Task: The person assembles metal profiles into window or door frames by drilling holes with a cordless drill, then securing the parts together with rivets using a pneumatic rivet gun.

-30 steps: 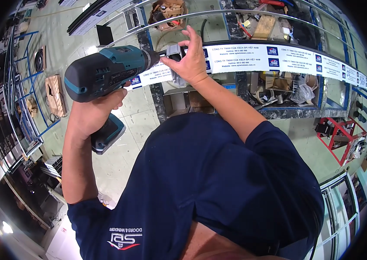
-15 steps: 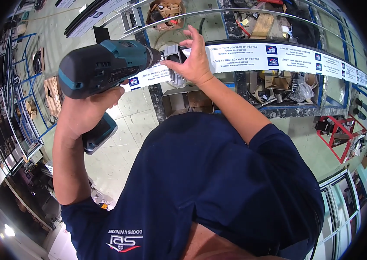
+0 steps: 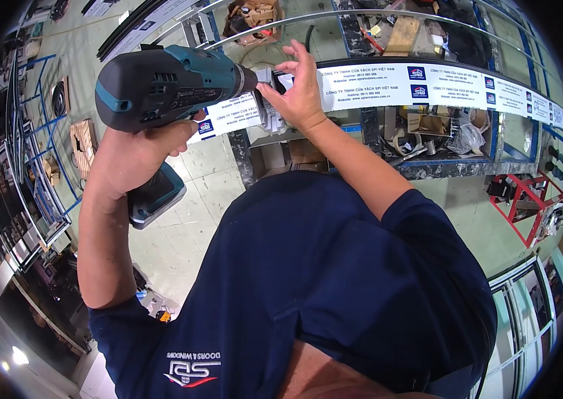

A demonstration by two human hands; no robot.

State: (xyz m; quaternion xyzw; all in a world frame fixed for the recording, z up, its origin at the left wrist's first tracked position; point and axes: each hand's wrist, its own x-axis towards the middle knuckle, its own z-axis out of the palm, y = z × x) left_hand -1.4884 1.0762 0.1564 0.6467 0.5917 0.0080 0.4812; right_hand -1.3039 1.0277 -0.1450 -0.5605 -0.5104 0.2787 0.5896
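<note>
My left hand is wrapped round the grip of a teal and black cordless drill, its battery hanging below my wrist. The drill lies level, chuck pointing right at a small metal profile piece. That piece sits across a long profile covered in white printed film. My right hand is at the piece's right side, fingers spread and raised, the thumb reaching toward the chuck. The chuck hides the drill's tip and part of the thumb's end, so I cannot tell what they touch.
The profile lies on a blue-framed bench with dark padded bars. Below it, shelves hold a clear plastic bag and offcuts. Beyond are a cardboard box of scraps and a wooden block. A red metal stand is at right.
The drill has moved slightly up and to the right, its chuck now closer to the metal piece and over my right thumb's tip. My right hand has stayed nearly still.
</note>
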